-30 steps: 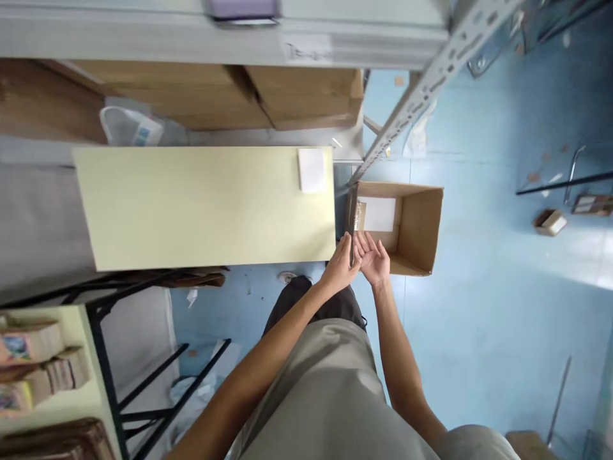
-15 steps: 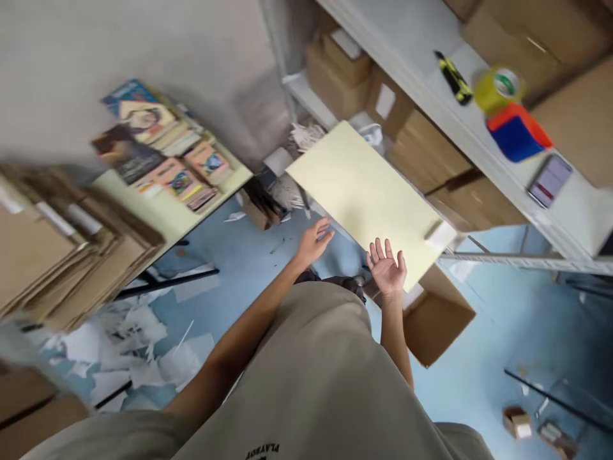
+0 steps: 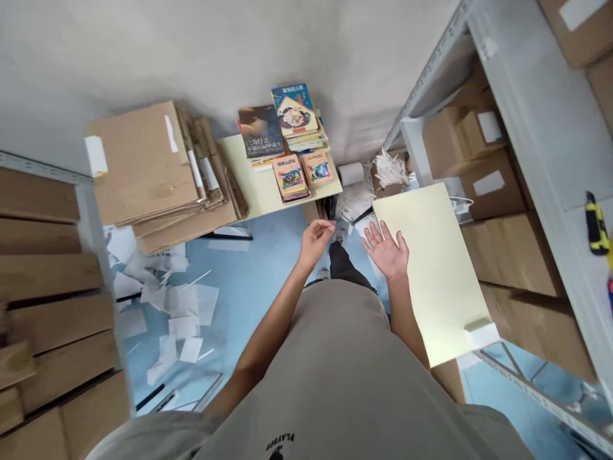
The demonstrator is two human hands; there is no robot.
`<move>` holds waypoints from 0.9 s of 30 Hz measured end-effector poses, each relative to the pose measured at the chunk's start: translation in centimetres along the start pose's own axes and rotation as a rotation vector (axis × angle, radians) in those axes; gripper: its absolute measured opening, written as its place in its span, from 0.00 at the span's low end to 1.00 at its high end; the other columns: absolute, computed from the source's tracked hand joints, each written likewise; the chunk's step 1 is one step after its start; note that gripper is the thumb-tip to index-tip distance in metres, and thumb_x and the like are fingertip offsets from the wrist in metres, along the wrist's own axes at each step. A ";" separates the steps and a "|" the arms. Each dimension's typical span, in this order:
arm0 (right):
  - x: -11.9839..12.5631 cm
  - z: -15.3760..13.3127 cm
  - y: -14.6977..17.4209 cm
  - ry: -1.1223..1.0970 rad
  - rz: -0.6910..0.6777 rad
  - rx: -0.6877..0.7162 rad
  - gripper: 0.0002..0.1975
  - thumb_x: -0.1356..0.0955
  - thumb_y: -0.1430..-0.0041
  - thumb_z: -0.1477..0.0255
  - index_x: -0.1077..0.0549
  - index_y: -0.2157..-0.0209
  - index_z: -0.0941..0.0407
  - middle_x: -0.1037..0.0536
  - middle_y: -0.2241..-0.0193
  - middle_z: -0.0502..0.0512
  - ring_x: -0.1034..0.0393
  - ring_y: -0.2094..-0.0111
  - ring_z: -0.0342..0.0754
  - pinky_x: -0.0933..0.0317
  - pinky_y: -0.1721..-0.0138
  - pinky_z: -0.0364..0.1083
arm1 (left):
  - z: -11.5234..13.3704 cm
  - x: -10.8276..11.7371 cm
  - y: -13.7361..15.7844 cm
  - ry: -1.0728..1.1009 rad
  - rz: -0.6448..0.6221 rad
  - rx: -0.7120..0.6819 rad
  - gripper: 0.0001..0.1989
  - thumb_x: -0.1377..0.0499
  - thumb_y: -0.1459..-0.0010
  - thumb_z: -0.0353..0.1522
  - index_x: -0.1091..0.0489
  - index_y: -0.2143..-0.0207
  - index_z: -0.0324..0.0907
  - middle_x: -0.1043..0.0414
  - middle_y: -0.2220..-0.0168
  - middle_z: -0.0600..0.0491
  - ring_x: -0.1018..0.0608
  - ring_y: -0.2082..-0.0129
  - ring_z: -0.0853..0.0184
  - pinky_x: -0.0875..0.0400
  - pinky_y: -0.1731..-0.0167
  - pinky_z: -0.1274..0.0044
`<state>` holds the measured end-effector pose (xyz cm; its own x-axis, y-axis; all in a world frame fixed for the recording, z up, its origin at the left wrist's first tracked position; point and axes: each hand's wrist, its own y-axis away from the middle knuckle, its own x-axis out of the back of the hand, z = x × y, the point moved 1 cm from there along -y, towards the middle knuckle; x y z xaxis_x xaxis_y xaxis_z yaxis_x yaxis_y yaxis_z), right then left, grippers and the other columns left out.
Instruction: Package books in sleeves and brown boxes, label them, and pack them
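My left hand point(image 3: 316, 244) hangs in the air in front of my body, its fingers loosely bent and the thumb near the fingertips; I see nothing in it. My right hand point(image 3: 389, 252) is palm up with fingers spread, and it is empty. Beside and partly beneath the right hand stands a pale yellow tabletop point(image 3: 438, 268), with a small white block point(image 3: 481, 333) at its near corner. Ahead, a second pale table point(image 3: 261, 203) bears stacked books, among them a blue-covered book point(image 3: 294, 112), a dark book point(image 3: 261, 133) and small pink books point(image 3: 290, 177).
Flattened cardboard boxes point(image 3: 143, 169) are piled at the left end of the far table. Paper scraps point(image 3: 184, 313) litter the blue floor. Racks of cartons flank me, left point(image 3: 52, 275) and right point(image 3: 517, 255). A yellow-black box cutter point(image 3: 596, 223) lies on the right shelf. White roll point(image 3: 351, 173) by the wall.
My view has swung left, bringing the book table to the middle and the yellow tabletop to the right. The left hand's fingers have drawn closer together; the right hand stays spread.
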<state>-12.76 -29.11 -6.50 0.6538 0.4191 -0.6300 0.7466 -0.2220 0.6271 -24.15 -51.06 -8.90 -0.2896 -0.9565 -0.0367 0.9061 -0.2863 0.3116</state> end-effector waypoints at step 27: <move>-20.5 -4.6 -28.8 0.350 -0.348 -0.456 0.14 0.32 0.17 0.61 0.15 0.44 0.48 0.08 0.42 0.55 0.15 0.34 0.54 0.31 0.20 0.58 | 5.7 9.5 -19.6 0.038 0.484 0.103 0.17 0.24 0.41 0.47 0.22 0.62 0.46 0.14 0.56 0.46 0.14 0.50 0.55 0.18 0.42 0.64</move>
<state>-48.24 -27.30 -9.52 0.2489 0.6767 -0.6929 0.7296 0.3395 0.5936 -46.38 -54.20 -9.92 0.1706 -0.9801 0.1011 0.8980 0.1969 0.3935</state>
